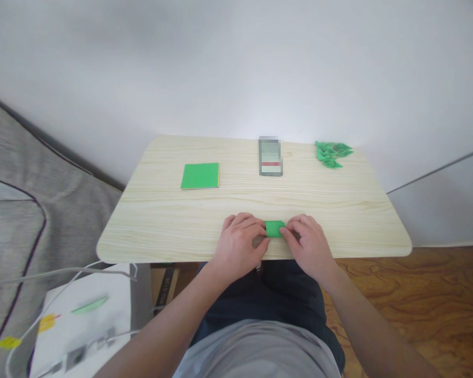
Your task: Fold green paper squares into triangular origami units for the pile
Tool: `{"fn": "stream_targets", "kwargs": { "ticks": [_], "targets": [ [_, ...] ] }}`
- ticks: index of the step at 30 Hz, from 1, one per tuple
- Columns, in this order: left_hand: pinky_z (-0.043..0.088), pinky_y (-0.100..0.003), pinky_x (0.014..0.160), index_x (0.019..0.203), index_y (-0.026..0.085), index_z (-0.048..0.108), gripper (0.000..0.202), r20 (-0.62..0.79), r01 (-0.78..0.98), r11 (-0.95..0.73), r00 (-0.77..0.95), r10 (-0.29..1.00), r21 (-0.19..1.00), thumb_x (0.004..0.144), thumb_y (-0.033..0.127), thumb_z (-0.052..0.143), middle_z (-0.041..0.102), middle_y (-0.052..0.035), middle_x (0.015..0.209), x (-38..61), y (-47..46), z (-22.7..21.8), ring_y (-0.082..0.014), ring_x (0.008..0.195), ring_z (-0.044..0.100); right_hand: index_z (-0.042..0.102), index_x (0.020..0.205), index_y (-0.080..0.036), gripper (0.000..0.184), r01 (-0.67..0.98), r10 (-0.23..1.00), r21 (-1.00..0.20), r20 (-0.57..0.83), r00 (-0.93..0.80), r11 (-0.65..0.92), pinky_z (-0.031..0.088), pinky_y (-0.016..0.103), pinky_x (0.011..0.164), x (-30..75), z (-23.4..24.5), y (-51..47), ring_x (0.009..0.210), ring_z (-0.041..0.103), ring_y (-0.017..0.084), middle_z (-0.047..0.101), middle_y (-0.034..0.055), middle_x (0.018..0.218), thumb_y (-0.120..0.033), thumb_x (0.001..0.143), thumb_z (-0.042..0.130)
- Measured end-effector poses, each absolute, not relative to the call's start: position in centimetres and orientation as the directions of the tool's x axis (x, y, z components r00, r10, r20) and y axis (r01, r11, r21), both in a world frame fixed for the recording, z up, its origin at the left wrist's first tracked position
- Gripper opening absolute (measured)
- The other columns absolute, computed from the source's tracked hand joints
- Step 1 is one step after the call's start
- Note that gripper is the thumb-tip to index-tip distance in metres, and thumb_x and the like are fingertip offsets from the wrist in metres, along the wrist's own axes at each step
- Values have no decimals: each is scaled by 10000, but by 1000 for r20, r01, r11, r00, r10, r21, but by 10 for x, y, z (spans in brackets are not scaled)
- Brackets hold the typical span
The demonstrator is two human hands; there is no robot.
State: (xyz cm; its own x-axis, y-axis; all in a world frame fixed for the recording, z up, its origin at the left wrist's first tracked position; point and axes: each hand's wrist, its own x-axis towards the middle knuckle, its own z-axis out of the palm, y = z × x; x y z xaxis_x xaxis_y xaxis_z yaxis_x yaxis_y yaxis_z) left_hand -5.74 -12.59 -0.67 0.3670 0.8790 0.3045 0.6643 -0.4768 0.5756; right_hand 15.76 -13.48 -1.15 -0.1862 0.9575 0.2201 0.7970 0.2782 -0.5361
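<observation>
A small folded piece of green paper (274,229) lies near the front edge of the light wooden table (161,220). At its left end, my left hand (241,239) is closed, with thumb and fingers at the paper's edge. My right hand (306,241) pinches the right end between thumb and fingers. Farther back on the left rests a stack of square green paper sheets (200,176), with a thin yellow edge showing. Several folded green paper shapes (331,154) sit in a cluster at the back right.
A phone (271,157), its screen blurred, lies at the back middle of the table against the white wall. At left below stands a white surface (90,283) with cables and small items. Grey fabric furniture (74,210) borders the table's left side.
</observation>
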Motion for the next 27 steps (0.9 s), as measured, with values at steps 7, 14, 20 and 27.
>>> {"fn": "stream_targets", "kwargs": {
  "ticks": [7,14,20,27],
  "targets": [
    [398,-514,1051,926,268,756,81,332,659,-474,339,880,584,877,212,725,776,-6,1103,-61,-130,-10,-269,1162,607,642,868,-214,211,863,962,-437,202,-182,255,450,389,835,152,-9,-134,931,601,240,642,76,961,-343,1018,567],
    [401,-518,1049,926,269,749,93,336,654,-464,321,885,598,904,202,688,775,-15,1088,-62,-131,-11,-271,1145,605,609,858,-214,252,898,959,-351,191,-210,267,410,363,730,147,-6,-133,854,598,218,628,70,951,-348,1048,511],
    [430,-473,1013,1090,255,710,187,279,685,-402,289,916,608,904,244,708,745,-33,1143,-57,-128,-6,-259,1139,602,609,873,-214,248,915,959,-298,162,-231,271,400,357,692,146,-6,-132,797,592,208,616,69,962,-349,1053,504],
    [400,-494,1014,1054,298,753,127,285,702,-447,344,895,554,951,322,684,748,-2,1183,-53,-125,-6,-265,1152,583,606,875,-214,223,909,963,-338,193,-187,244,413,362,727,145,-9,-133,844,606,219,615,66,949,-348,1039,536]
  ]
}}
